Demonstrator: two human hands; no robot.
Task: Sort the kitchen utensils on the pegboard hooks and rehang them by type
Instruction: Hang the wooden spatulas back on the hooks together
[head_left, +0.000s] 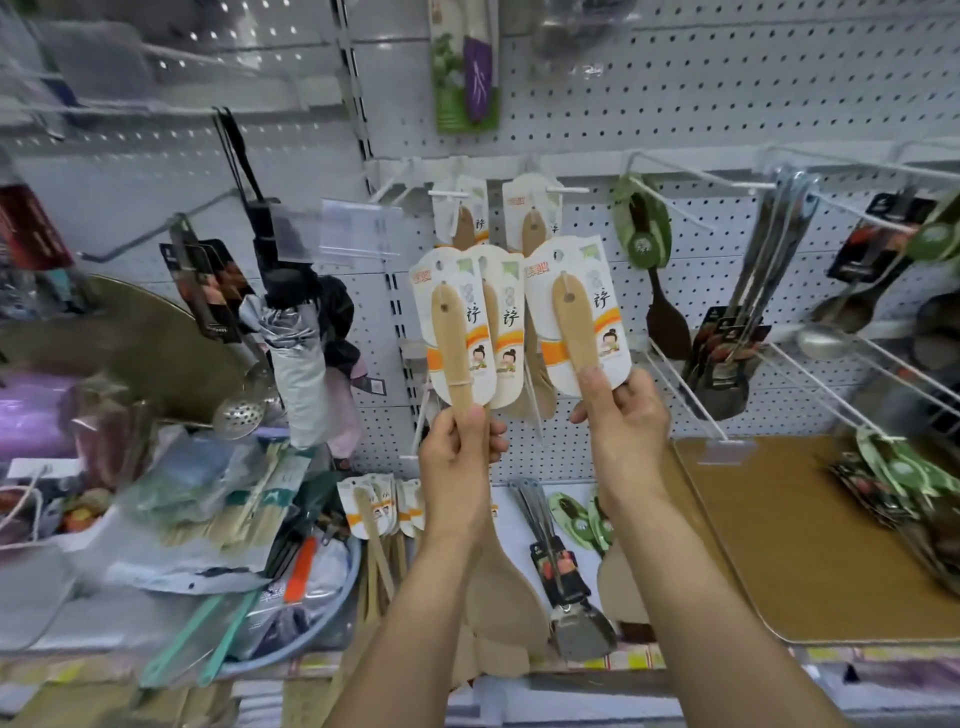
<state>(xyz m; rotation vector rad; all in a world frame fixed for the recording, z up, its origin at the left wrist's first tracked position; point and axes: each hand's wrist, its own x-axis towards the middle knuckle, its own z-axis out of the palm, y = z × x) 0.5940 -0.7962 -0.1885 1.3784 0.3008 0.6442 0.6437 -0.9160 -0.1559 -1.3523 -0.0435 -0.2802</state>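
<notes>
My left hand (460, 449) grips the handles of two carded wooden spatulas (457, 332), held upright in front of the white pegboard (727, 104). My right hand (621, 421) pinches the lower end of another carded wooden spatula (574, 312) beside them. Behind, two more of the same spatulas hang on hooks (530, 218). A dark spatula with a green card (660, 291) hangs to the right. Steel ladles and turners (753, 312) hang further right.
Long white wire hooks (691, 395) jut out toward me at the right. A shelf below holds more wooden spatulas (379, 525), a steel turner (566, 587), green-carded spoons (576, 514) and a tan board (810, 535). A folded umbrella (296, 343) and clutter fill the left.
</notes>
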